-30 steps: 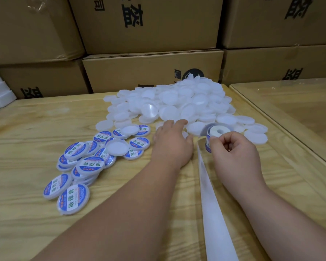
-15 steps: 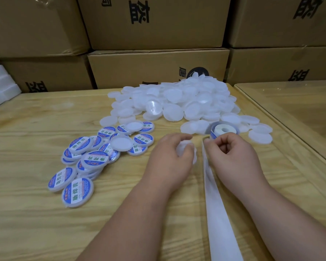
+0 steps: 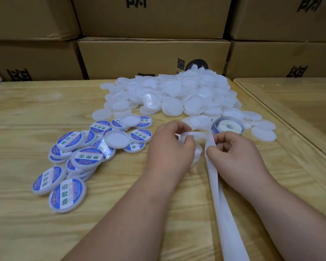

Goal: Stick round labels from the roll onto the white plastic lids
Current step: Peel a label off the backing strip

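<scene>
Head view. 1 view is supplied.

A blank white lid is held by the left hand, with the fingers curled round its rim; the lid is raised slightly off the bench and is seen nearly edge-on. The right hand is closed in a pinch on the backing strip just beside the lid. Whether a label is already lifted under the fingertips cannot be told.

The label roll lies flat on the bench, directly beyond the right hand and touching the near edge of the unlabelled lid heap. The roll is nearer to the right hand than to the left. The spent backing strip runs from the roll, under the right hand, toward the near edge of the bench; its long axis points away from the person toward the roll, tilted slightly left at the far end.

The held lid lies immediately left of the pinch point, so the transfer of a label is judged to be a short move leftward across the strip. The face of the lid is judged to need turning toward the right hand before contact.

Labelled lids are piled on the left of the bench, well apart from the roll, with 2 blank lids resting among them. Cardboard boxes are stacked behind the bench.
</scene>
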Tool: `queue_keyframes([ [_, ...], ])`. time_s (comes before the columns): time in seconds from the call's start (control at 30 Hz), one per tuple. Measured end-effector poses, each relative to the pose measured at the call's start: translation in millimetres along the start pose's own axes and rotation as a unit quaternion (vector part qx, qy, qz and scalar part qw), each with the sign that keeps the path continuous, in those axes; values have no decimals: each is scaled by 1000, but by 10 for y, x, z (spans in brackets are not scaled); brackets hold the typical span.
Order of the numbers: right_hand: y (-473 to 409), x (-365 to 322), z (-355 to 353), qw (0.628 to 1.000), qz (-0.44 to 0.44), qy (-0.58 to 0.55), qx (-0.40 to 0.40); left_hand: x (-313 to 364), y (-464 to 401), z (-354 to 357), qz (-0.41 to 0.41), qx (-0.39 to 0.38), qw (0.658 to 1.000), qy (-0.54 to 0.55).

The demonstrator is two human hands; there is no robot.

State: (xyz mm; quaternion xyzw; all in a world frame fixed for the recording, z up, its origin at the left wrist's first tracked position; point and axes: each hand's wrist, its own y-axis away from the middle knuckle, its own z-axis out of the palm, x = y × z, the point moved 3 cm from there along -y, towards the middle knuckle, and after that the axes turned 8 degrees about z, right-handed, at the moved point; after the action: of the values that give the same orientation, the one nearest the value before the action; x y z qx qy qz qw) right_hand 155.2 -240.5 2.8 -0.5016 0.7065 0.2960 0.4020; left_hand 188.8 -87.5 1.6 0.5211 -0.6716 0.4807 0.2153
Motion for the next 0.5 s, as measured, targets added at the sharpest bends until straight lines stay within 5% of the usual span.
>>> queue_keyframes([
  [0.33, 99, -45, -25, 988, 4, -115, -99, 24, 6, -146, -33, 103, 963, 246],
  [0.5, 101, -66, -34, 986, 1, -131, -105, 59, 9, -126, -2, 99, 961, 257],
])
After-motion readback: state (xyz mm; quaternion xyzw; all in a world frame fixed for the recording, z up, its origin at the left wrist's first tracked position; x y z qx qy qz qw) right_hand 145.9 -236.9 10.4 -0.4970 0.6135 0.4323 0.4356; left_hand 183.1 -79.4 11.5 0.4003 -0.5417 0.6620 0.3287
